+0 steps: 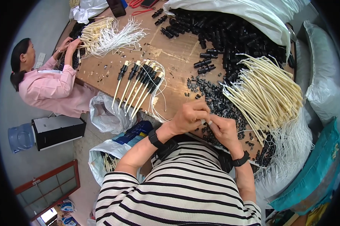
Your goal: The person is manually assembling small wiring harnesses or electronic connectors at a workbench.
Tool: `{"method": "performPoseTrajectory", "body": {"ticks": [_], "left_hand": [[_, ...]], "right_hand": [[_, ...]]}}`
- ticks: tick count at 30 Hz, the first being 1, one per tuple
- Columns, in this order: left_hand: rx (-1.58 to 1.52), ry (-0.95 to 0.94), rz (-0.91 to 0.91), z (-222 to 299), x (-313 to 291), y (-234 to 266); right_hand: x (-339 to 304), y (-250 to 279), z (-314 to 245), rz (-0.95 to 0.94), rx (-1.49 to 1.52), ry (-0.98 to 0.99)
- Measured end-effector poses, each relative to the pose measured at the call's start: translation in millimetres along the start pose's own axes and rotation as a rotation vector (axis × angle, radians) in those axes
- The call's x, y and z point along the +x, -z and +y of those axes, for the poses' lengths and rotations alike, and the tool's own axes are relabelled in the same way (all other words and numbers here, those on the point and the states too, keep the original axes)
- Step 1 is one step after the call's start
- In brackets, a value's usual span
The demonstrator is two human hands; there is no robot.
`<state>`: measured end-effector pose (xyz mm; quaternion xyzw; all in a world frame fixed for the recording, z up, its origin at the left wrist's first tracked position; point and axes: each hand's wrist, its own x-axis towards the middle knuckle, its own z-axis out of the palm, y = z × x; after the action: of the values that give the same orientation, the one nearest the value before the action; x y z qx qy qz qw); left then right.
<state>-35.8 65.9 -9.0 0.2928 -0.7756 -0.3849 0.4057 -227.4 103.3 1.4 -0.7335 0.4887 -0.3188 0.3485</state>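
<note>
My left hand (192, 116) and my right hand (224, 131) meet at the near table edge, fingers pinched together. Small white bits show at the fingertips; what they pinch is too small to make out. Close by on the right lie many small black plastic pieces (205, 90) and a large bundle of cream rods (266, 94) with white cords (290, 139) trailing off the edge. Left of my hands, several cream rods with black plastic fittings (143, 77) lie in a row, their thin white cords looping toward my left hand.
Black connectors (230, 34) pile up at the back right under a white sack (245, 13). At the table's (170, 52) far left, a person in pink (49, 86) handles another rod bundle (98, 35). Sacks (324, 64) stand at right; open bags (111, 113) sit below the left edge.
</note>
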Motion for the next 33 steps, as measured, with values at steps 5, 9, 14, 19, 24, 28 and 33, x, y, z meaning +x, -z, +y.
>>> {"method": "performPoseTrajectory", "body": {"ticks": [5, 9, 14, 19, 24, 28, 33], "left_hand": [[0.579, 0.462, 0.173, -27.1, -15.8, 42.0], [0.567, 0.357, 0.034, -48.6, -10.3, 44.2], [0.487, 0.403, 0.082, -59.2, -2.1, 31.6], [0.535, 0.342, 0.248, -64.1, 6.7, 34.0], [0.54, 0.316, 0.095, -76.5, 11.6, 34.9], [0.634, 0.429, 0.045, -72.2, 9.3, 41.9], [0.561, 0.279, 0.083, -74.4, 10.7, 46.4]], "right_hand": [[-10.3, -5.3, 16.2, 0.172, 0.244, -0.33], [-4.0, -3.5, 15.9, 0.108, 0.297, -0.417], [-10.0, -4.9, 20.2, 0.143, 0.322, -0.457], [-11.5, -2.3, 22.0, 0.126, 0.341, -0.504], [-13.4, -5.7, 28.0, 0.151, 0.348, -0.463], [-14.7, -3.0, 32.7, 0.164, 0.365, -0.48], [-9.9, -4.0, 30.5, 0.14, 0.394, -0.486]]}}
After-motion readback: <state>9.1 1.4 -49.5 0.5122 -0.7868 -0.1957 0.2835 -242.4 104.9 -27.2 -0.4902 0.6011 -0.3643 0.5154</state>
